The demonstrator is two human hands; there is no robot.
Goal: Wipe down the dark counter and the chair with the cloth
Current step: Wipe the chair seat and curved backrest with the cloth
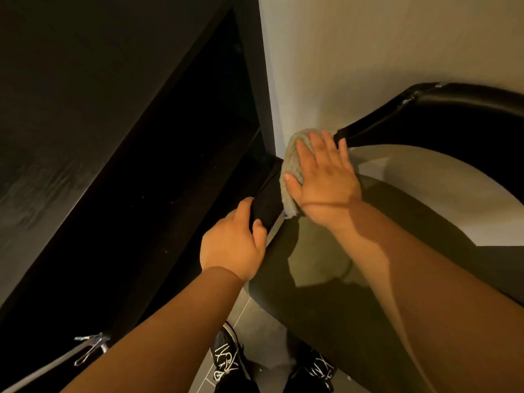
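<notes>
Soft, limp cloth [290,165], frame centre; likely best pressed flat. Straight, spread fingers of right hand [326,185] pinning it to chair rim [397,117]; left hand [231,245] curled round rim.

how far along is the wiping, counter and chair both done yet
Done: unclear; the dark matte counter shows no sign either way. In hand: the right hand presses the crumpled grey cloth flat against the chair's curved black rim, while the left hand grips that rim lower down. Left, probably: the remaining rim and the grey-green seat.
</notes>
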